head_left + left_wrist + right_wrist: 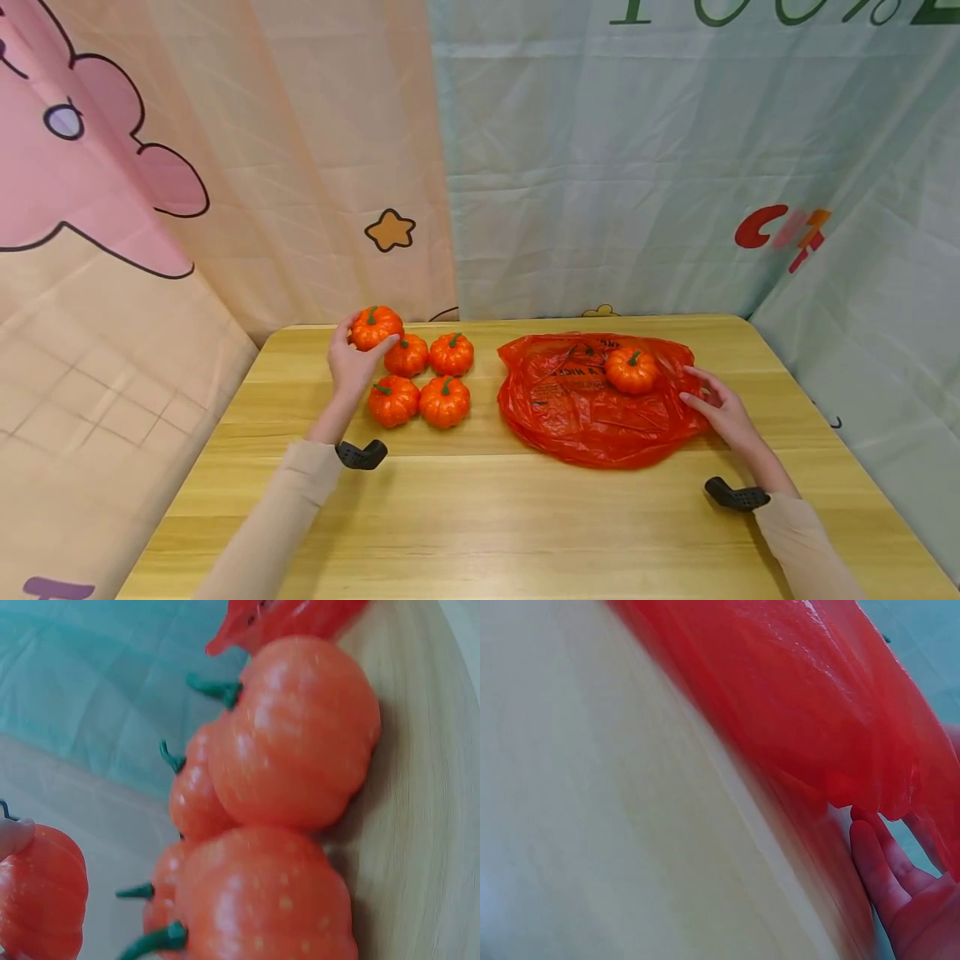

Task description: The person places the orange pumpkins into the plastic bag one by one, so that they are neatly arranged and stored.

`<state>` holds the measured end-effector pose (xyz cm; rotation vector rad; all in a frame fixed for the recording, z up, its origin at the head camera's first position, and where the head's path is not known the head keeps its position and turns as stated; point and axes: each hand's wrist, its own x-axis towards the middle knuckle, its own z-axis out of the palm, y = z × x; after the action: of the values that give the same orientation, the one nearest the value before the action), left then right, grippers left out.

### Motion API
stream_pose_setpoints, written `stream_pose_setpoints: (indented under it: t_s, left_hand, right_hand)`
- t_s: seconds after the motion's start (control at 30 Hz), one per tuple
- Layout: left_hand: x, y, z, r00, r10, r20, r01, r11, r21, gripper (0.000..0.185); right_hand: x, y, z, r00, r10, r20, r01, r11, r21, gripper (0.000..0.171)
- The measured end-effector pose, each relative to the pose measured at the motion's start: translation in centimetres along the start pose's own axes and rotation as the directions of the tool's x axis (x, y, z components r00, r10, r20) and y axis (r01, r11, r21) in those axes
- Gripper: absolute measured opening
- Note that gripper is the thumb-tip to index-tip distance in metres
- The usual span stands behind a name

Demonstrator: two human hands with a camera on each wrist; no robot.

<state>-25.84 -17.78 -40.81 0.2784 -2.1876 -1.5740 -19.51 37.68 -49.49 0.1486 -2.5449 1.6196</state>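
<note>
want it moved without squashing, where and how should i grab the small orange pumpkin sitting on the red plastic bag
Probably best to pinch the small orange pumpkin round its ribbed sides from above: it sits upright, green stem up, on the crumpled red plastic bag, nothing crowding it.

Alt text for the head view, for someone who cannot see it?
The left hand grips one small orange pumpkin beside four more on a wooden table. The right hand touches the edge of a red plastic bag that carries a sixth pumpkin.
</note>
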Motion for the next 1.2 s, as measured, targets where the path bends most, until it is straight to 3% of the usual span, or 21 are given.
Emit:
stream_pose_setpoints:
  t_s: [0.2,0.43,0.77,1.2]
  left_hand:
    - [-1.7,2.0,1.5,0.998,0.042,0.055,-0.04,0.998,-0.044,0.075]
    - [-3.7,3.5,4.0,0.988,0.044,0.146,-0.03,0.995,-0.095,0.076]
    - [-6.2,5.7,8.1,0.954,0.096,0.283,-0.062,0.99,-0.124,0.073]
    - [-9.3,6.8,13.2,0.919,0.153,0.362,-0.075,0.972,-0.221,0.072]
  right_hand:
    - [0.0,0.1,0.1,1.0,-0.008,-0.003,0.008,1.0,0.017,0.05]
    - [0.0,0.1,0.1,1.0,-0.009,0.0,0.009,1.0,0.015,0.051]
    - [0.2,0.4,0.1,1.0,-0.013,-0.01,0.013,1.0,0.015,0.049]
    - [0.3,0.6,0.1,1.0,0.006,-0.003,-0.006,1.0,-0.03,0.053]
